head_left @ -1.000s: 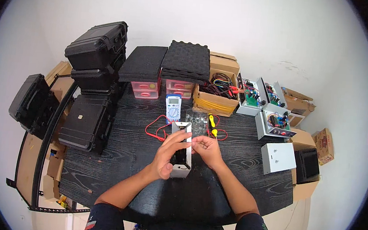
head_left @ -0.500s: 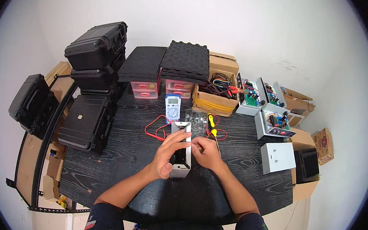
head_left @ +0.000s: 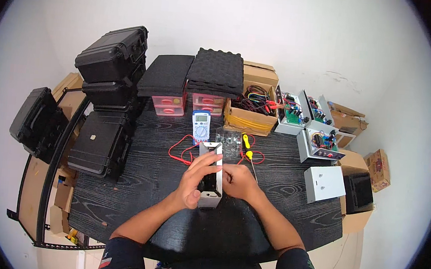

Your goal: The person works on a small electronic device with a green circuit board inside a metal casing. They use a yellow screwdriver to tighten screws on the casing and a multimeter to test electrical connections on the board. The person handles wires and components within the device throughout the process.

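Note:
An upended white metal case (head_left: pixel 210 201), with an open side and a dark interior, stands on the table in front of me. My left hand (head_left: pixel 191 184) steadies it from the left, its fingers laid across the frame. On the right, my right hand (head_left: pixel 240 182) is closed against the case's outer wall; the fingertips and anything in them are hidden. Just beyond the case are a blue and white multimeter (head_left: pixel 201 127) with a red test lead (head_left: pixel 171 154), a clear parts box (head_left: pixel 229 141), and a yellow-handled screwdriver (head_left: pixel 250 155).
Black hard cases (head_left: pixel 98 143) are stacked at the left. Along the back stand pink drawer units (head_left: pixel 169 109) under black foam and a cardboard box (head_left: pixel 249 123) of cables. Open units with circuit boards (head_left: pixel 321 143) and a closed white box (head_left: pixel 324 186) sit at the right.
The right hand has shifted slightly along the case's right wall, its fingers now more tucked behind it. The left hand and case stay nearly where they were.

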A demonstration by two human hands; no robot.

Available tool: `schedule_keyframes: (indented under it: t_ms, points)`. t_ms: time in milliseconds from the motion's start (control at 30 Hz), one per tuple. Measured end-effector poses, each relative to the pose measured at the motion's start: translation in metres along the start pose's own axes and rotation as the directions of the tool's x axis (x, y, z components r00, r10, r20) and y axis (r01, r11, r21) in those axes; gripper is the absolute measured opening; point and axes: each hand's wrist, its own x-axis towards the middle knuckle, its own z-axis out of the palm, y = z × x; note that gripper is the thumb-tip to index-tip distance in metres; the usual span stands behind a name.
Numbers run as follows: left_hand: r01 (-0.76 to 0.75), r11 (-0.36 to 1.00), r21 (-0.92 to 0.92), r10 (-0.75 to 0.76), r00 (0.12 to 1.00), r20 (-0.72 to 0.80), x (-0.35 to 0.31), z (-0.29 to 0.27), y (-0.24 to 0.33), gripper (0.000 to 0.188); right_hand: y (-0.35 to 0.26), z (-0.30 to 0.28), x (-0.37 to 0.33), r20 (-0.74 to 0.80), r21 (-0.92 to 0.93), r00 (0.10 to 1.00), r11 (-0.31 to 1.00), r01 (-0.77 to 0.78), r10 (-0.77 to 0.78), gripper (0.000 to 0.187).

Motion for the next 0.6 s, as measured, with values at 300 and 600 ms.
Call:
schedule_keyframes:
  t_ms: [300,600]
  points:
    - [-0.016,0.999,0.029,0.016,1.0,-0.004,0.002,0.0,0.002,0.086,-0.002,0.001,-0.002,-0.02,-0.021,0.996,0.996,-0.085,0.085,0.024]
    - [-0.021,0.999,0.027,0.021,1.0,0.0,0.001,0.0,0.0,0.086,-0.008,-0.01,0.002,0.039,0.029,0.993,0.993,-0.115,0.114,0.024]
